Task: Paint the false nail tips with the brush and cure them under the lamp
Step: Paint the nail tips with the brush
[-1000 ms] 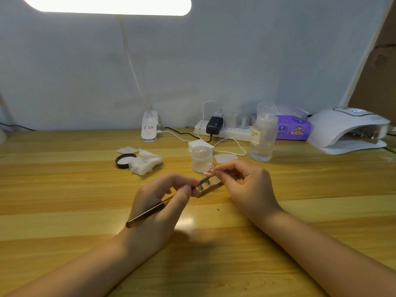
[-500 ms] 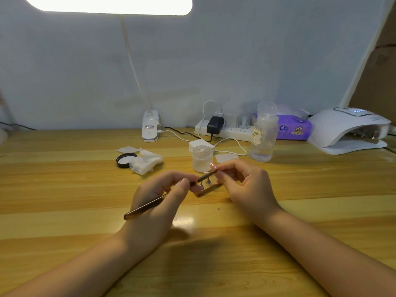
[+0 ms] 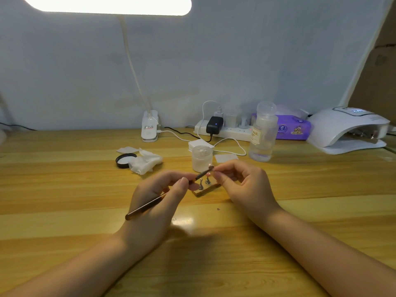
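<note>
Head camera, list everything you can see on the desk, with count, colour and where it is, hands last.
brush: one, brown handle, left hand
nail tip: one, pinkish, at brush end
stand: one, amber, two metal pegs, between hands
jar: one, frosted white, behind stand
lid: one, black, centre-left
wipes: crumpled, white, beside lid
bottle: one, clear, centre-right
curing lamp: one, white, far right
power strip: one, white, at wall
tissue pack: one, purple, at wall
left hand: grips brush
right hand: pinches nail tip's holder
</note>
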Motion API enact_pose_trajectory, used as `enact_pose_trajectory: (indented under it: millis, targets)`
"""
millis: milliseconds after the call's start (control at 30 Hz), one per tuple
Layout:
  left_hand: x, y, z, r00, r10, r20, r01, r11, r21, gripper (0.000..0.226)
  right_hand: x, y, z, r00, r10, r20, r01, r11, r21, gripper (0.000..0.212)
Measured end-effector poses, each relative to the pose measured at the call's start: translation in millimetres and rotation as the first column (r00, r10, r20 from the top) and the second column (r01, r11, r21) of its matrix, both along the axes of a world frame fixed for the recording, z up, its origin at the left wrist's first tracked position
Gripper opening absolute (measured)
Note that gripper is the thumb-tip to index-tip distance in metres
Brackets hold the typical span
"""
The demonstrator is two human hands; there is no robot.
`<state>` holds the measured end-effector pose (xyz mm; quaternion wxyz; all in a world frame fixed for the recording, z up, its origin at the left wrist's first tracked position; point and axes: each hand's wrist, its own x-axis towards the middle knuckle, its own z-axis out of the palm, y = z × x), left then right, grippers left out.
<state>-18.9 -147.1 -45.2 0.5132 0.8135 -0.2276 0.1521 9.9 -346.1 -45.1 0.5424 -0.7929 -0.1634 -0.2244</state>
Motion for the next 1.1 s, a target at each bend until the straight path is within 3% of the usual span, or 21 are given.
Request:
enact_pose_trajectory:
  millis: [200, 333, 533, 733, 833, 1100]
  targets:
    - [4.5, -5.4, 1.9, 0.998, 0.015, 0.067, 0.000, 0.979, -0.205, 0.034, 0.3, -0.2, 0.3, 0.999, -0.037, 0.001, 0.037, 0.999, -0.005, 0.014]
    - [5.4, -7.3, 2.4, 0.998, -0.043, 0.046, 0.050, 0.984, -0.172, 0.021, -0.4, -0.2, 0.3, 0.999, -0.050, 0.011, 0.051, 0.998, -0.030, 0.013]
    - [1.1, -6.9, 2.4, 0.992, -0.092, 0.091, 0.105, 0.985, -0.139, 0.022, 2.8, -0.8, -2.7, 0.994, -0.106, 0.031, 0.107, 0.992, -0.067, 0.010]
    - [3.9, -8.4, 3.4, 0.991, 0.011, 0.135, 0.001, 0.996, -0.091, 0.027, 2.3, -1.0, -1.9, 0.983, -0.127, 0.134, 0.145, 0.980, -0.135, 0.011]
    - [4.3, -9.7, 3.1, 0.981, -0.024, 0.194, 0.031, 0.999, -0.032, 0.025, 2.6, -0.7, -2.2, 0.975, -0.144, 0.169, 0.174, 0.969, -0.178, 0.010]
    - [6.2, -6.6, -0.2, 0.990, -0.024, 0.142, 0.043, 0.990, -0.133, 0.021, 3.5, -1.4, -2.1, 0.983, -0.174, 0.063, 0.179, 0.979, -0.100, 0.008]
